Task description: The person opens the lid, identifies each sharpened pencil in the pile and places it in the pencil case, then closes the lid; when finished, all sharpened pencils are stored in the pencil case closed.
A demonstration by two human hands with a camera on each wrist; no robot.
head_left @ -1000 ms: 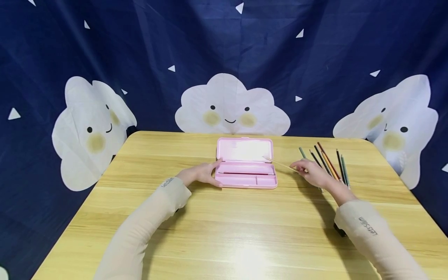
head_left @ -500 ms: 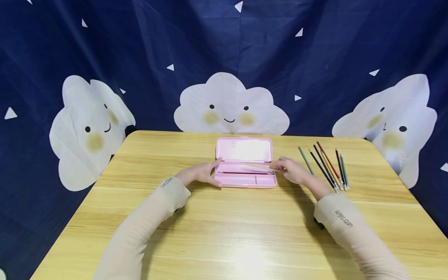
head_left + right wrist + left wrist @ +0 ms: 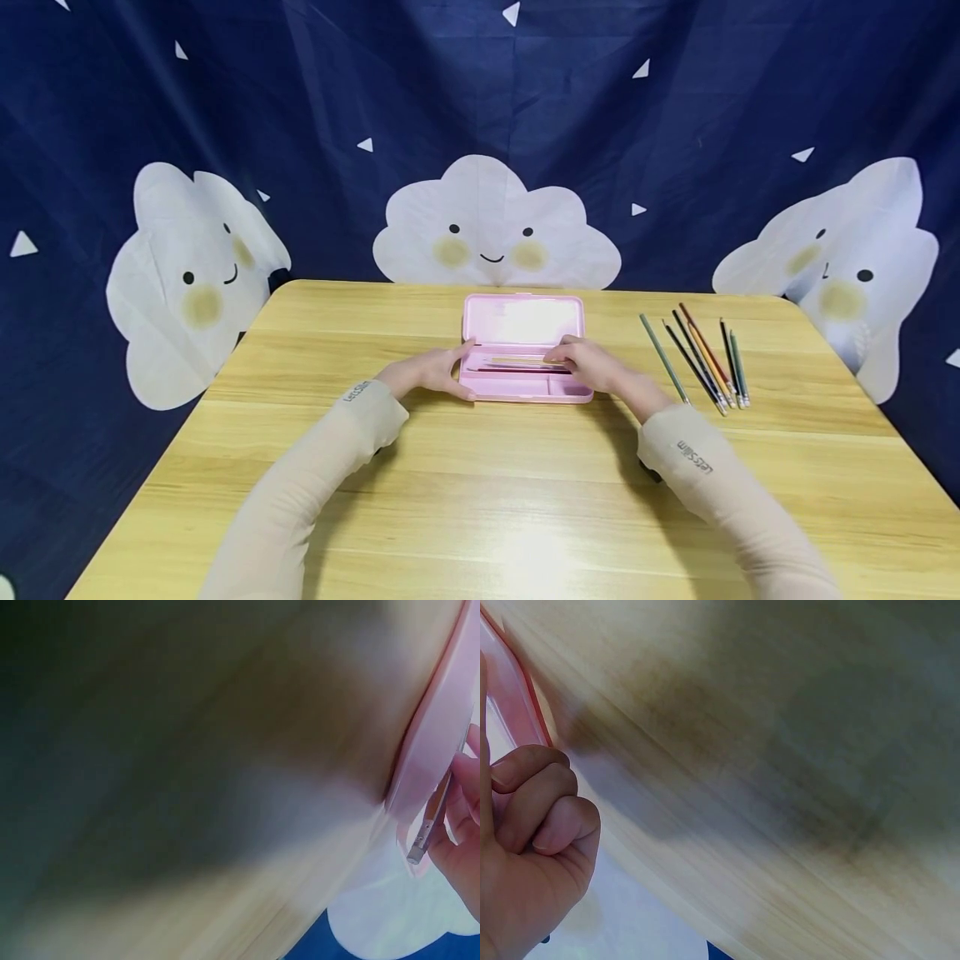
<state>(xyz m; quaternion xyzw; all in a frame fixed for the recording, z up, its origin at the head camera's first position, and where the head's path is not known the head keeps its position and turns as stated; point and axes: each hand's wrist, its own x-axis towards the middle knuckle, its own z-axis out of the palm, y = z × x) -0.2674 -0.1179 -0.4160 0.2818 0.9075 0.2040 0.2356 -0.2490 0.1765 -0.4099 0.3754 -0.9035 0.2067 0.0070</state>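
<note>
An open pink pencil case [image 3: 513,389] lies on the table, its lid [image 3: 517,321] tipped back toward the curtain. My left hand [image 3: 429,371] holds the case's left end, thumb at the near corner and forefinger at the hinge side; its other fingers are curled in the left wrist view. My right hand [image 3: 590,365] is over the case's right part and pinches a yellow pencil [image 3: 516,360] that lies lengthwise over the long compartment. In the right wrist view the eraser end [image 3: 416,851] sticks out past the fingers. A dark red pencil lies in the same compartment.
Several loose pencils [image 3: 701,358] are fanned out on the wooden table [image 3: 480,483] to the right, erasers toward me. A green pencil [image 3: 663,357] lies nearest the case. Behind the table hangs a blue curtain [image 3: 330,100] with white clouds.
My right hand has moved left from beside the loose pencils to over the case, bringing the yellow pencil along and turning it in line with the compartment. The left hand has stayed put.
</note>
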